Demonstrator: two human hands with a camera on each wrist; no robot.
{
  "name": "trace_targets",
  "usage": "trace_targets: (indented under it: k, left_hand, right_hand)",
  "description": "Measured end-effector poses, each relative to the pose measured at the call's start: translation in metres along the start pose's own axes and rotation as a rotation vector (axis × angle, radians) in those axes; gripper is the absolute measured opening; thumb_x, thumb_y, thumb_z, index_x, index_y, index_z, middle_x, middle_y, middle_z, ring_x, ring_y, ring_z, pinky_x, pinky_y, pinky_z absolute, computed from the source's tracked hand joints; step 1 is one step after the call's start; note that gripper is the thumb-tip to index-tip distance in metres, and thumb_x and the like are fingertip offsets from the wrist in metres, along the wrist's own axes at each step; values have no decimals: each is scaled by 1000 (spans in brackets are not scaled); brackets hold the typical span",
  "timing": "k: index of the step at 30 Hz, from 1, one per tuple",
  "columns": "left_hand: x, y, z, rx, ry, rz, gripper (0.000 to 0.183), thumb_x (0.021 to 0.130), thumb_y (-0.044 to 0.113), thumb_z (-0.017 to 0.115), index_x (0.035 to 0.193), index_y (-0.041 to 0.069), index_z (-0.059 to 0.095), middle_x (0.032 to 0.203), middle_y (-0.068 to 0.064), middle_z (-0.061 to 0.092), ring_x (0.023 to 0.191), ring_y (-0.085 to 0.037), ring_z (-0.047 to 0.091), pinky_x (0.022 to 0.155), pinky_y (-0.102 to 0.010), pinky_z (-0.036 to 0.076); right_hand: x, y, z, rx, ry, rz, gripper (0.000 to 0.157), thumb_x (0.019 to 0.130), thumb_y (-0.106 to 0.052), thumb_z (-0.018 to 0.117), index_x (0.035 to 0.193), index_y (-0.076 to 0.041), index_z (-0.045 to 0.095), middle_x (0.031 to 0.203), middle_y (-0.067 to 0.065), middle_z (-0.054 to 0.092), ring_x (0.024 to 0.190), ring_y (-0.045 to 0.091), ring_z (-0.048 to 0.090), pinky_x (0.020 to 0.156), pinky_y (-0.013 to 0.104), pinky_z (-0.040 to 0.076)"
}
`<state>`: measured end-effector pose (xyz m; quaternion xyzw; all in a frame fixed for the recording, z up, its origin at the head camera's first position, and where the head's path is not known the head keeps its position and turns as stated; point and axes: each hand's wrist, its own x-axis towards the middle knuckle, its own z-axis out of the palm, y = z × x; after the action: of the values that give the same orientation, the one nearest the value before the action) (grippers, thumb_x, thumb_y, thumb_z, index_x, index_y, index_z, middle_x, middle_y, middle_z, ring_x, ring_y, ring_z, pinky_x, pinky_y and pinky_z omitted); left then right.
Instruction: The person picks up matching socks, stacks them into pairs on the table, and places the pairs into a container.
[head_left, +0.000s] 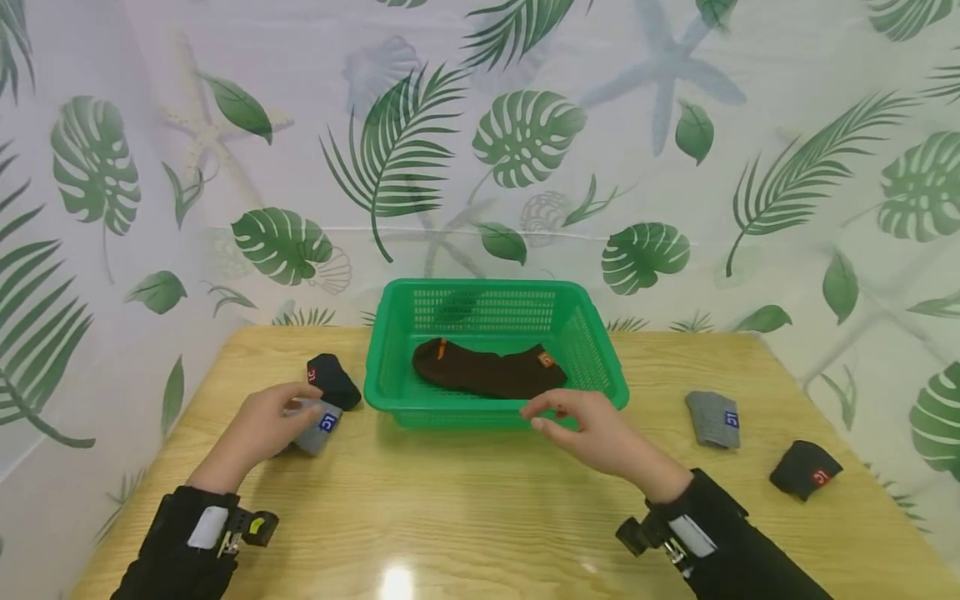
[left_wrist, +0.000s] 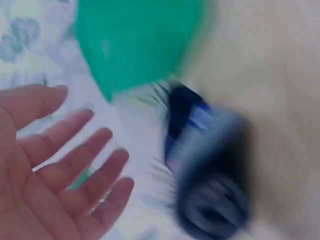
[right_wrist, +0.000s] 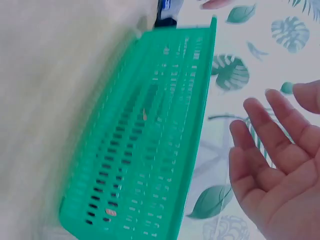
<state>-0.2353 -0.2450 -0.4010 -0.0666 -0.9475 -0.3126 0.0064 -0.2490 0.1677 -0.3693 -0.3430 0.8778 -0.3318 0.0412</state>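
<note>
My left hand [head_left: 264, 423] hovers over a rolled grey sock [head_left: 317, 432] with a blue label. In the left wrist view its fingers [left_wrist: 102, 150] are spread and relaxed, with nothing in them, and the grey roll [left_wrist: 212, 190] shows blurred beside them. Behind that roll, on the table's left side, sits a folded black sock [head_left: 333, 383] with a red mark. My right hand [head_left: 600, 433], its fingers loosely bent and holding nothing, is at the front rim of a green plastic basket [head_left: 378, 358]. Inside the basket a dark brown sock [head_left: 480, 372] with orange marks lies stretched out.
On the right side of the wooden table [head_left: 450, 508] are another folded grey sock [head_left: 712, 419] with a blue label and a black one [head_left: 804, 471] with a red label. A leaf-patterned sheet [head_left: 465, 192] hangs behind the table and along its sides.
</note>
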Motion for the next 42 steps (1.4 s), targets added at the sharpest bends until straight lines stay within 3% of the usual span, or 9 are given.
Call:
trace_targets:
  k: [7,11,14,20,28,31,36,42]
  left_hand:
    - [-7,-39,16,122,61,-84,34,90,9,67,120,-6,63,121,-32,59,110,-50,54,88,-59,45]
    - [-7,-43,25,122,84,-89,30,86,4,69,115,-2,67,119,-31,61,108,-48,57,86,-57,46]
    - [-9,-39,30,102,48,-82,28,84,2,70,113,-1,69,120,-30,61,110,-48,56,88,-58,46]
    - [-12,-9,48,39,-43,-22,28,83,1,71,110,4,71,123,-24,62,113,-44,56,91,-56,45]
    - [-6,49,92,-63,-161,74,24,82,4,74,104,13,73,118,-13,65,112,-32,59,94,-49,47]
    - [-2,68,108,-91,-220,154,24,81,5,74,104,12,73,114,-12,67,109,-31,60,91,-49,48]
    - [3,90,135,-75,-241,299,23,83,9,75,105,12,72,113,-8,68,110,-28,61,92,-45,48]
    - [3,101,144,-35,-239,366,24,83,12,75,107,14,71,111,-4,68,108,-24,62,90,-38,49]
  right_hand:
    - [-22,-8,13,16,-60,-88,17,99,-16,57,109,-12,69,104,0,70,90,10,63,79,33,52]
    - [-24,-8,19,5,-92,-149,15,99,-15,57,108,-13,69,102,-2,70,90,7,63,77,32,53]
    - [-24,-8,23,7,-112,-163,15,100,-17,56,107,-14,69,100,-1,70,89,6,62,76,34,53]
    - [-24,-9,32,18,-170,-147,15,100,-20,57,107,-15,69,100,0,70,90,6,63,76,32,53]
    - [-24,-13,50,2,-287,-68,15,98,-18,59,106,-11,70,100,-5,69,88,2,61,74,28,53]
    - [-22,-13,58,-21,-297,-31,14,97,-16,60,104,-11,70,98,-6,69,87,1,61,75,27,53]
    - [-19,-12,74,-196,-221,-11,5,90,-18,69,89,-14,69,82,-10,66,71,-1,57,64,22,49]
    - [-17,-15,97,-531,-130,-38,33,79,-31,75,63,-19,50,58,-12,40,49,3,34,47,22,33]
